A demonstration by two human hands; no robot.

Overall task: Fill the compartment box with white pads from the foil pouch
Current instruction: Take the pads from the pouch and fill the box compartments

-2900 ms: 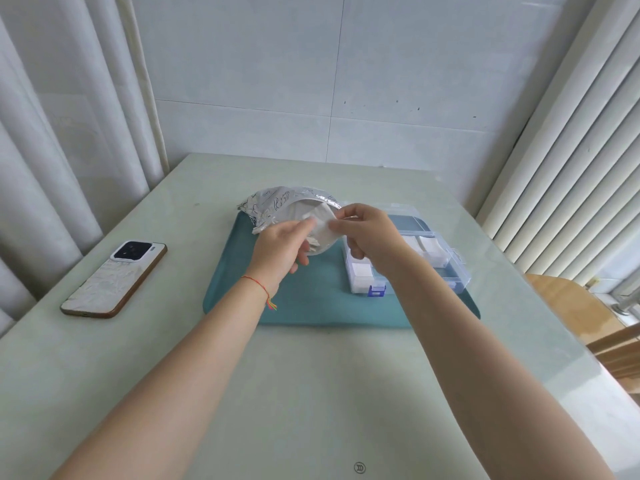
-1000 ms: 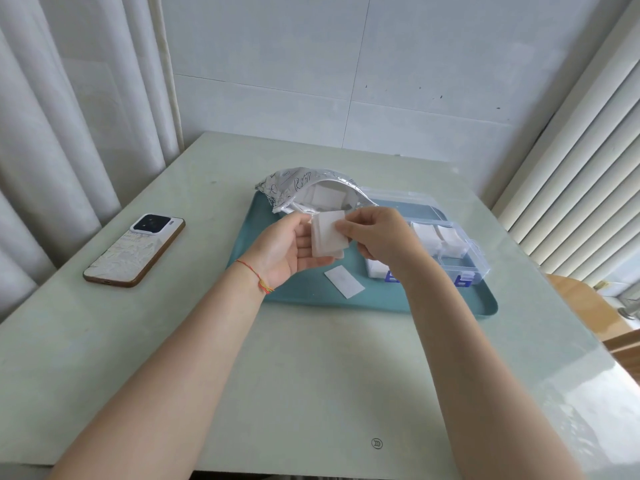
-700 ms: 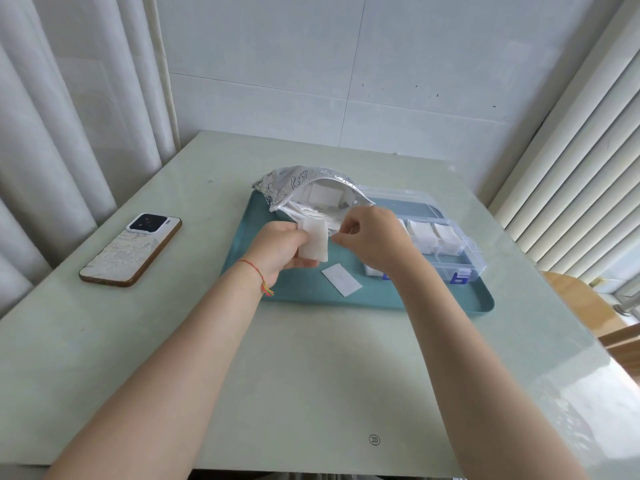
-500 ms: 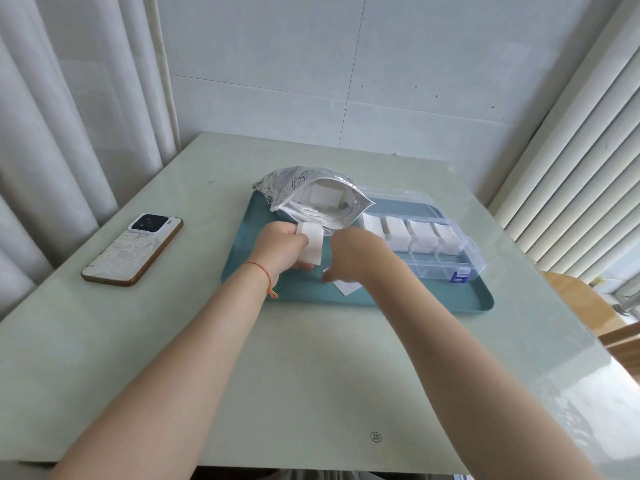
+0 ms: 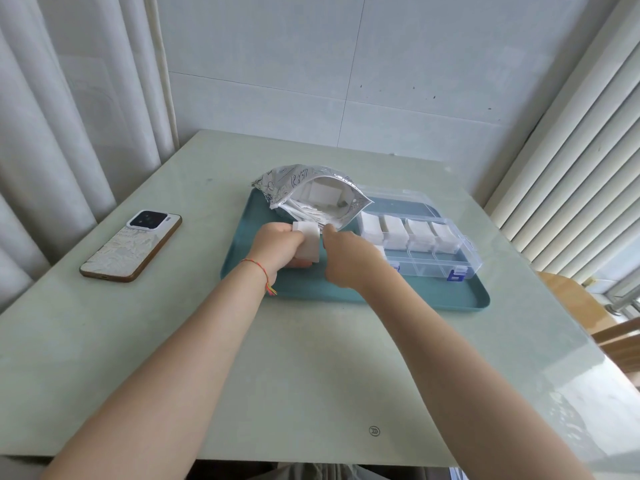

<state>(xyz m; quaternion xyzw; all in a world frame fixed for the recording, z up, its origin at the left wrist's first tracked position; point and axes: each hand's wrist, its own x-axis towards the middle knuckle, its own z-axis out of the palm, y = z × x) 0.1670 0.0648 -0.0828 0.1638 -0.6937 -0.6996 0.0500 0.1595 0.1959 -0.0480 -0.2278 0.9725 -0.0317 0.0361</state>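
Centre of frame: a stack of white pads [image 5: 308,244] is held upright in the left hand [image 5: 281,249], fingers curled round it, long axis running top to bottom. The right hand [image 5: 343,258] sits just right of the stack, knuckles up, fingertips hidden; whether its grip is clenched on a pad cannot be told.

The compartment box [image 5: 429,252] lies to the right of both hands, on the teal tray [image 5: 460,299], lid thrown back. The right hand is the nearer one to it. The back row of compartments is seen filled with white pads; the front row at right looks empty, and the front left cell is partly hidden behind the right wrist.

The foil pouch [image 5: 311,195] lies at upper centre, just above the hands, mouth open toward the viewer, more pads visible inside.

Judgement: the coming move is a short carry rightward from stack to the open front cells.

A phone [image 5: 133,245] is noted on the counter [image 5: 311,393], left of the tray.
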